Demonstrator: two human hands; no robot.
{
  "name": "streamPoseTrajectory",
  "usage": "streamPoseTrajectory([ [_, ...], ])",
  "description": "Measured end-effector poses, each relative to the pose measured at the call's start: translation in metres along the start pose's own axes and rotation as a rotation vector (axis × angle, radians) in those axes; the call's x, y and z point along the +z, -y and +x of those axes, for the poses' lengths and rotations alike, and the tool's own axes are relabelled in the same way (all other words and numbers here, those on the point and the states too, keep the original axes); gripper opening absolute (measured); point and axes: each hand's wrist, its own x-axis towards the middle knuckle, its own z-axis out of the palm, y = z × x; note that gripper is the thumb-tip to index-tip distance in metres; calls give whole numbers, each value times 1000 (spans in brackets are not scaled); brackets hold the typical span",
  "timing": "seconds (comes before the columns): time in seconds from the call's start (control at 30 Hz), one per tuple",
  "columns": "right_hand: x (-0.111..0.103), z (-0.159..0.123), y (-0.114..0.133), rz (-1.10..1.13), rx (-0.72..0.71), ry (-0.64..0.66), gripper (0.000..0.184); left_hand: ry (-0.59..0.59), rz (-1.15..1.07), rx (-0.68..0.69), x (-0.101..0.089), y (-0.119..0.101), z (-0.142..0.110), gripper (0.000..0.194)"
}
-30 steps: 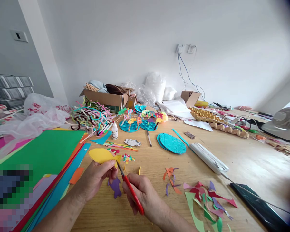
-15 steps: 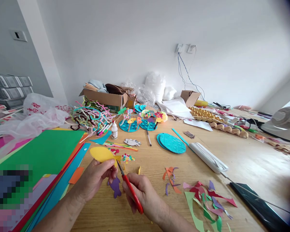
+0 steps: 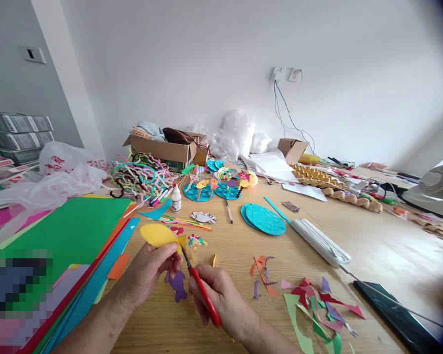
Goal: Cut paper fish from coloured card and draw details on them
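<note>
My left hand (image 3: 147, 271) pinches a yellow paper fish shape (image 3: 158, 235) and holds it just above the wooden table (image 3: 372, 246). My right hand (image 3: 217, 297) grips red-handled scissors (image 3: 202, 290), whose blades meet the yellow paper at its tail end. A purple paper cut-out (image 3: 177, 286) lies on the table between my two hands. Small yellow snippets (image 3: 214, 259) lie just beyond the scissors.
A stack of coloured paper sheets (image 3: 70, 236) fills the left side. Paper scraps (image 3: 310, 305) litter the right front. Teal discs (image 3: 264, 219), a glue bottle (image 3: 176, 199), pipe cleaners (image 3: 138, 178), cardboard boxes (image 3: 166, 150), a white tray (image 3: 319, 240), egg cartons (image 3: 332, 184) and a fan (image 3: 433, 189) stand further back.
Both hands, the yellow paper and the scissors have kept nearly the same places; the view has shifted slightly.
</note>
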Motion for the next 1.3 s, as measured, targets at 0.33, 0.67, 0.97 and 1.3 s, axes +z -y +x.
streamPoseTrajectory([
  [0.33, 0, 0, 0, -8, 26, 2, 37, -24, 25, -10, 3, 0, -1, 23],
  [0.67, 0, -1, -1, -43, -21, 13, 45, -8, 3, -17, 1, 1, -1, 23],
  [0.97, -1, 0, -2, -21, -24, 24, 43, 10, -18, 6, -1, 3, 0, 21],
  [1.3, -15, 1, 2, -113, -9, 36, 34, -122, -20, 139, -20, -25, 6, 30],
])
